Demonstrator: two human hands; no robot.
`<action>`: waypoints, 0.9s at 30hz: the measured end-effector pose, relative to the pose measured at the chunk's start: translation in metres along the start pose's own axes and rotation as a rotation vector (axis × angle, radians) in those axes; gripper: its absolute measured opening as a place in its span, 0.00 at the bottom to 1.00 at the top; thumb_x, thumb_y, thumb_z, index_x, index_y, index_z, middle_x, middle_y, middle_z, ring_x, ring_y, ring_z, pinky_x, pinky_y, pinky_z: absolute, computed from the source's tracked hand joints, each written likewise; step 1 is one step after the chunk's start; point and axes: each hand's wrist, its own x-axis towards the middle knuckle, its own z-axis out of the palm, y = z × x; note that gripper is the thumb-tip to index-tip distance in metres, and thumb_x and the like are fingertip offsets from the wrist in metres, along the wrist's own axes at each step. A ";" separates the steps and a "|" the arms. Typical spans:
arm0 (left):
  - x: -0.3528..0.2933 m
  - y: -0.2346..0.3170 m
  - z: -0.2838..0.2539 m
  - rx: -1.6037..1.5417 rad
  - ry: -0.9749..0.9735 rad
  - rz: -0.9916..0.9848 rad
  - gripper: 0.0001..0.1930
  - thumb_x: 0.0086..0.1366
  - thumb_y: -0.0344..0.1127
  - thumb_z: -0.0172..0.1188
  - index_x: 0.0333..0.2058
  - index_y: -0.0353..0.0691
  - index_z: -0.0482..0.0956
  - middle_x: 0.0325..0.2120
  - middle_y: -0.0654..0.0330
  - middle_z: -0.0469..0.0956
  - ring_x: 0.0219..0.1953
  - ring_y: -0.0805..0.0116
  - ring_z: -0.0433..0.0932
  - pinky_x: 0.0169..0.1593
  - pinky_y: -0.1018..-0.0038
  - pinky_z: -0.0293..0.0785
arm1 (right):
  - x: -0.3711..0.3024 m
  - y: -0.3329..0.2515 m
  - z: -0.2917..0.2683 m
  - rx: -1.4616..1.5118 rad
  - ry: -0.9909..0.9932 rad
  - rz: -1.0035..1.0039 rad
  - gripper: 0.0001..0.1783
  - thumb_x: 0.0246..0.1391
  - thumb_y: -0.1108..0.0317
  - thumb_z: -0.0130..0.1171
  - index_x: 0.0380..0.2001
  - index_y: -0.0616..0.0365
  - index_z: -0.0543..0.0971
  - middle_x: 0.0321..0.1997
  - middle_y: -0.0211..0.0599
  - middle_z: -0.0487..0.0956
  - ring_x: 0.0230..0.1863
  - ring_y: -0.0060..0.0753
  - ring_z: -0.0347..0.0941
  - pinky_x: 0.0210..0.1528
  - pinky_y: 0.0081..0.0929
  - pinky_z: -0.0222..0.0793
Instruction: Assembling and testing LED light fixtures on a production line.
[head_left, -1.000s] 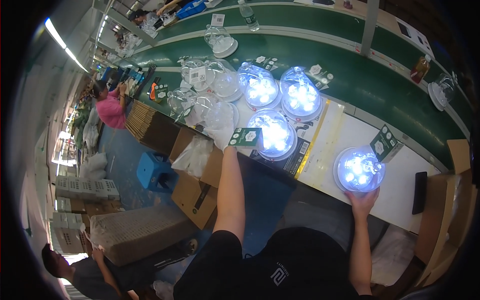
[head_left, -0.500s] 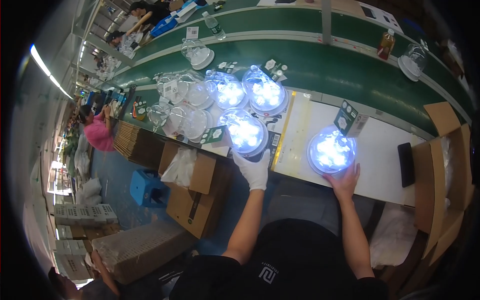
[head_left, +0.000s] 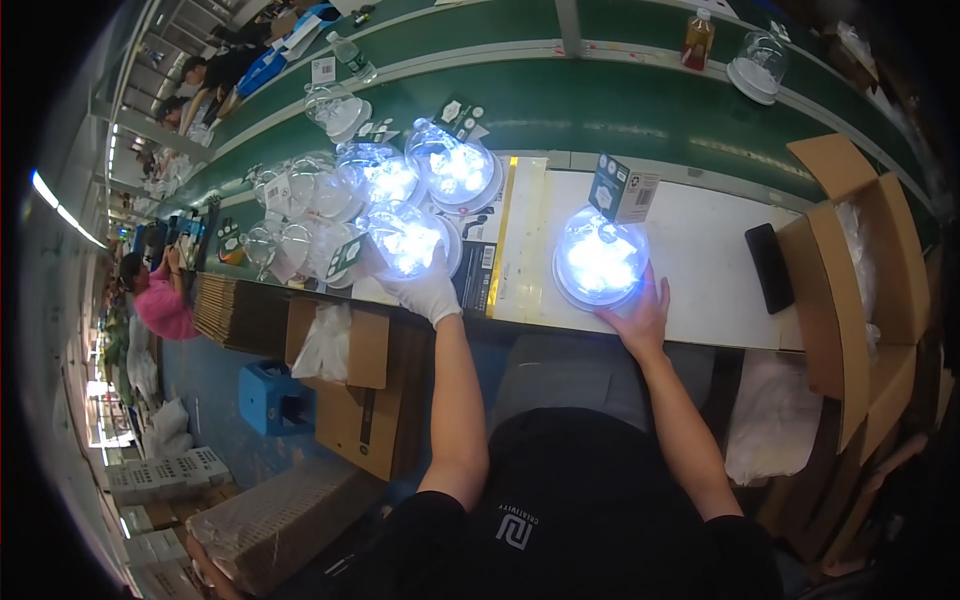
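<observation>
**Two lit globes, one hand on each, both close to the bench edge: handling notes**

So biggest first: there's a green conveyor belt (head_left: 620,110) running along the back edge of a white-topped workbench (head_left: 705,285). A flaps-up cardboard carton (head_left: 818,310) sits at the bench's right end. Toward the left end it's crowded, with a cluster of unlit clear globes (head_left: 310,190) bunched tight, then two lit globes (head_left: 450,172) over by the back edge.

Now the two being handled. The right-hand lit globe (head_left: 600,255) is just in from the near edge, well apart from the rest. The left-hand lit globe (head_left: 405,240) is also by the near edge, right beside the cluster.

The right hand (head_left: 643,315), bare, grasps its globe low, thumb at the white base and fingers up the side. Good spot imo; the base looks sturdier than the dome. The left hand (head_left: 428,290), in a white glove, is curled round the near side of its globe. Glare hides exactly where the fingertips land. I can't tell if either globe is lifted.

I'd go low on the left one too, and slide it clear of its neighbours before tilting. Mind the black phone-like slab (head_left: 768,268) by the carton, and don't bend the green-and-white hangtag (head_left: 623,190) up top.
</observation>
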 end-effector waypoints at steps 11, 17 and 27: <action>0.033 -0.021 -0.018 0.055 -0.022 0.027 0.66 0.50 0.51 0.80 0.73 0.27 0.42 0.68 0.37 0.60 0.69 0.42 0.64 0.71 0.56 0.61 | 0.000 0.003 -0.001 0.087 -0.050 -0.051 0.72 0.35 0.51 0.83 0.76 0.58 0.48 0.76 0.47 0.63 0.77 0.42 0.59 0.79 0.57 0.33; 0.027 -0.021 -0.019 0.047 -0.086 -0.088 0.63 0.51 0.48 0.79 0.73 0.29 0.43 0.70 0.37 0.57 0.70 0.43 0.62 0.72 0.57 0.60 | 0.000 0.006 -0.007 0.062 -0.037 -0.050 0.70 0.35 0.50 0.82 0.76 0.59 0.50 0.75 0.48 0.64 0.75 0.44 0.61 0.79 0.58 0.34; 0.041 -0.058 -0.030 -0.017 -0.041 -0.090 0.58 0.58 0.46 0.75 0.73 0.28 0.43 0.70 0.37 0.57 0.72 0.45 0.61 0.73 0.58 0.59 | -0.006 0.002 -0.004 0.145 -0.108 -0.109 0.69 0.37 0.52 0.82 0.75 0.59 0.50 0.74 0.50 0.65 0.74 0.46 0.62 0.80 0.56 0.36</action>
